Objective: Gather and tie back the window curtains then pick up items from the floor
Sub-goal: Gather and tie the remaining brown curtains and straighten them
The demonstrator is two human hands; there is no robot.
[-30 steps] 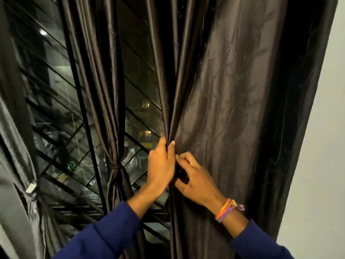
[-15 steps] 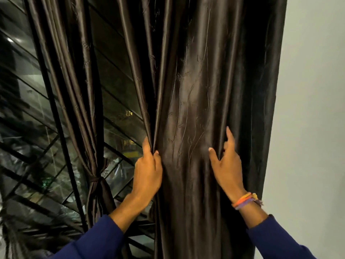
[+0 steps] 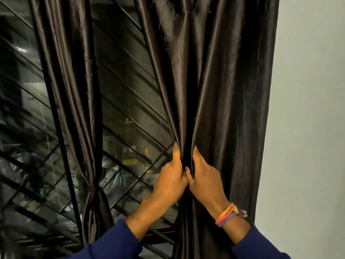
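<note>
Home room: curtains (image 3: 214,90), grilled window (image 3: 128,109), plain wall (image 3: 308,109).

Curtain (image 3: 214,90) was dark brown satin-like cloth, glossy, w/ faint embossed pattern. Tied curtain (image 3: 74,90) at 9 o'clock: same sheen. Window mesh (image 3: 130,86) looked matt, fine-woven. Wall (image 3: 308,109) matt, smooth. Sleeves (image 3: 115,240) matt blue cloth.

window grille (image 3: 130,101) dark, diagonal bars | wall (image 3: 308,109) pale grey, right side
</note>
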